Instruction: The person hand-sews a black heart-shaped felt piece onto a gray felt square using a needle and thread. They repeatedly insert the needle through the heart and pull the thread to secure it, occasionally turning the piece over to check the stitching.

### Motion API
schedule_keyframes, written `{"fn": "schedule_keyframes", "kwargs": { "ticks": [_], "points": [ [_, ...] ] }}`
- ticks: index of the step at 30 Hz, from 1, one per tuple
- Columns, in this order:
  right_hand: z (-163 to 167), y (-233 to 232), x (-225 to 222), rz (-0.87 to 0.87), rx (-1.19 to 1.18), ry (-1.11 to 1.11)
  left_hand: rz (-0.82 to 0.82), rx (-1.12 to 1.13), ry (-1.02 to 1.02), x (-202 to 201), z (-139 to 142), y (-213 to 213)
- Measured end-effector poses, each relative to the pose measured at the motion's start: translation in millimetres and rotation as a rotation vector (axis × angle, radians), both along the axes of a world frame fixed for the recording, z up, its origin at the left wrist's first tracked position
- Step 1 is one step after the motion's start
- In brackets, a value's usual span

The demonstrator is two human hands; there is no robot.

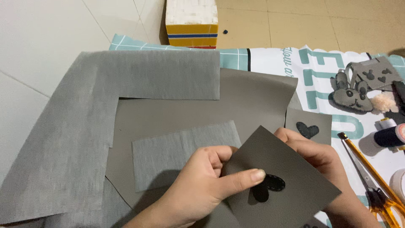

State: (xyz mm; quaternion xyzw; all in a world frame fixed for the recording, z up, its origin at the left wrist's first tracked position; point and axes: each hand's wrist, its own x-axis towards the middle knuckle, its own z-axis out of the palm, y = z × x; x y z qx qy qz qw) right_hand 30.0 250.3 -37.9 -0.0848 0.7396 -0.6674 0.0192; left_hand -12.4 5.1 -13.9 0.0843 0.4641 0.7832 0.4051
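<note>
Left hand: my left hand [202,185] is clamped on the left edge of a grey square piece [282,185], thumb stretched across its face with the tip resting just beside a black heart patch [268,188], the other fingers curled behind the edge.
Right hand: my right hand [316,156] reaches in behind the far edge of the same grey square; the fingers are mostly hidden by it, so I cannot tell whether they are together or apart.
Grey square piece: tilted like a diamond, lifted above the fabric, low and right of centre in the view.
Black heart patch: sits on the lower part of the square, with a line of light stitches along its right lobe.
Beneath my hands: a small ribbed grey rectangle [181,154] lies on a smooth grey sheet [253,97], which overlaps a large L-shaped piece of woven grey fabric [84,126].
Second square: 1 more grey square with a black heart [308,128] lies just behind my right hand.
Right side: orange-handled scissors [375,181], a dark thread spool [390,135], a grey felt bunny [350,95] and a pale pom-pom [383,102], all on a white and teal printed cloth [274,63].
Far edge: a white block with yellow and blue stripes [192,23] stands on the tiled floor [42,42].
</note>
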Motion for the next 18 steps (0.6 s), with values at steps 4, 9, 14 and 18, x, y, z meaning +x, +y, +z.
{"fn": "schedule_keyframes", "kwargs": {
  "ticks": [4, 9, 14, 18],
  "points": [
    [0.1, 0.9, -8.7, -0.003, -0.075, -0.096, 0.068, -0.04, 0.021, -2.4, 1.2, -1.8],
    [1.7, 0.2, -7.4, -0.019, 0.024, 0.005, 0.093, -0.115, 0.05, -6.5, 0.2, -1.2],
    [-9.1, -3.8, -4.0, -0.058, 0.019, 0.118, 0.112, -0.129, 0.019, -6.5, 0.4, 1.0],
    [-25.5, -0.8, 1.5, -0.095, 0.091, 0.16, 0.149, -0.204, 0.113, -4.5, -2.6, 6.2]
  ]
}}
